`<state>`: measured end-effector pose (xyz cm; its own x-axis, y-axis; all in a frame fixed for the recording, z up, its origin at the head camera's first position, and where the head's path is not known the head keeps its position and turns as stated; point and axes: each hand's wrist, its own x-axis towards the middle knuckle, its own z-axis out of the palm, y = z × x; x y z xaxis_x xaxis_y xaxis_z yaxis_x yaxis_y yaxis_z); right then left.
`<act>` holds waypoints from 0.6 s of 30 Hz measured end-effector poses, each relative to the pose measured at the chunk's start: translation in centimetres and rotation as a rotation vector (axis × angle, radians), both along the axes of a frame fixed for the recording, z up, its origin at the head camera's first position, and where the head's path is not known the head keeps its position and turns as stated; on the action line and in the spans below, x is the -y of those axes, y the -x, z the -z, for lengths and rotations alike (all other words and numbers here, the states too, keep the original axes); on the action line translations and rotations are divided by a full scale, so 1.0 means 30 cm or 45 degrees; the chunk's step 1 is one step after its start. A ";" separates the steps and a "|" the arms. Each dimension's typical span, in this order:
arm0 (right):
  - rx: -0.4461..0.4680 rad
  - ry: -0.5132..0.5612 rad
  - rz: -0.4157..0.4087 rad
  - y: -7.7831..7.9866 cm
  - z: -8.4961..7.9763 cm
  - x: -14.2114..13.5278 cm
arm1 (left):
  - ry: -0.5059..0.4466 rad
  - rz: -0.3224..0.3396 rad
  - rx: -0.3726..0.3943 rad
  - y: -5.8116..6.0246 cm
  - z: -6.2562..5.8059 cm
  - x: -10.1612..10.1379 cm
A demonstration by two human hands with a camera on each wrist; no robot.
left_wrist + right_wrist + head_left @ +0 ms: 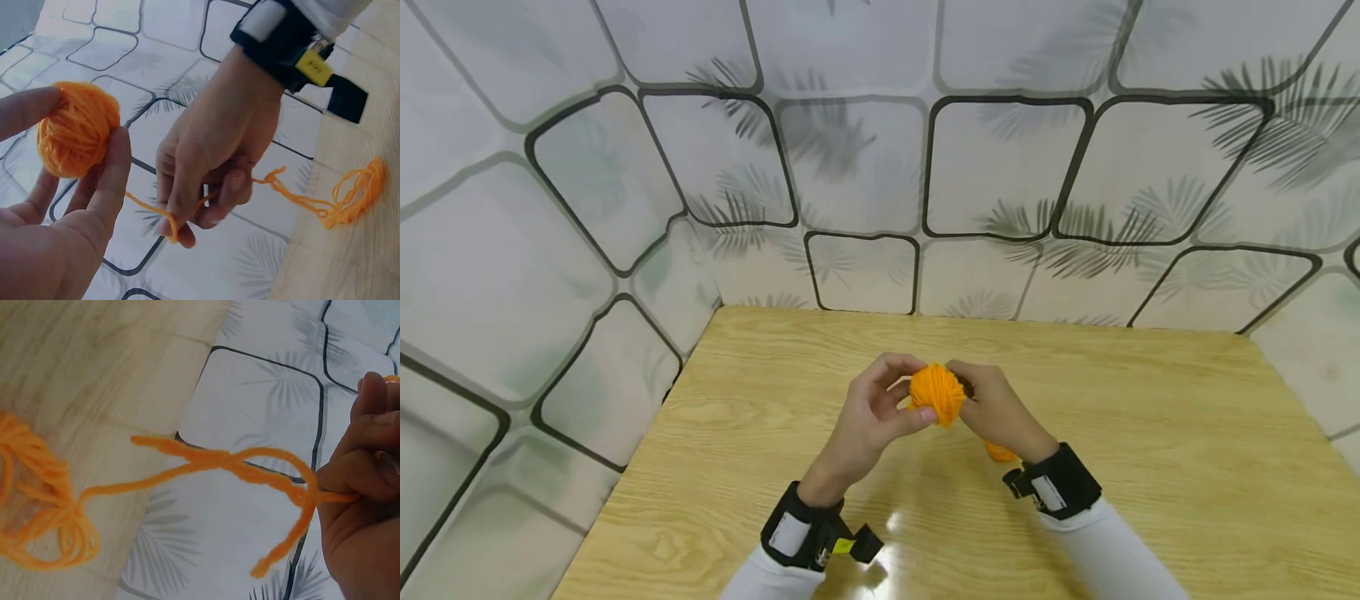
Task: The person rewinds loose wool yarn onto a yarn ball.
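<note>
The left hand (868, 417) holds an orange yarn ball (937, 393) up above the desk (760, 467), its grip spread only as wide as the ball, with the thumb and fingertips set against the sides. The ball's far side is out of sight, and in the left wrist view the left hand is cut off by the frame's edges.

The right hand (1000, 412) is just beside the ball. Its grip is closed down to a pinch on a thin orange strand (150, 206) that leads from the ball. The head view hides most of its fingers; the left wrist view shows the strand passing among them, though its exact path there is hard to follow.

Beyond the right hand the strand reaches a knot (307, 495), where a short loose end (269, 559) hangs, then runs on to a loose bundle of yarn (356, 200) lying on the desk. In the head view the right wrist covers most of that bundle, and the right wrist view cuts it off at the left edge. A small sliver of orange at that view's right edge is too little to make out.
</note>
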<state>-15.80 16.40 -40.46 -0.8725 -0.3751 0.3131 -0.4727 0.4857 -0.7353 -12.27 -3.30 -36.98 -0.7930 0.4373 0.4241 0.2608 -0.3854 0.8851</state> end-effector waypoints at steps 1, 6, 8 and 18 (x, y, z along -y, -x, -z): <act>-0.013 -0.022 -0.015 -0.017 0.009 0.004 | 0.001 -0.025 0.009 0.003 0.000 0.001; -0.114 -0.137 -0.063 -0.102 0.033 0.029 | -0.002 -0.128 0.093 0.015 0.003 0.003; -0.147 -0.163 -0.077 -0.131 0.035 0.040 | -0.008 -0.151 0.132 0.018 0.005 0.004; -0.338 -0.247 -0.125 -0.273 0.005 0.054 | 0.004 -0.230 0.199 0.032 0.034 0.011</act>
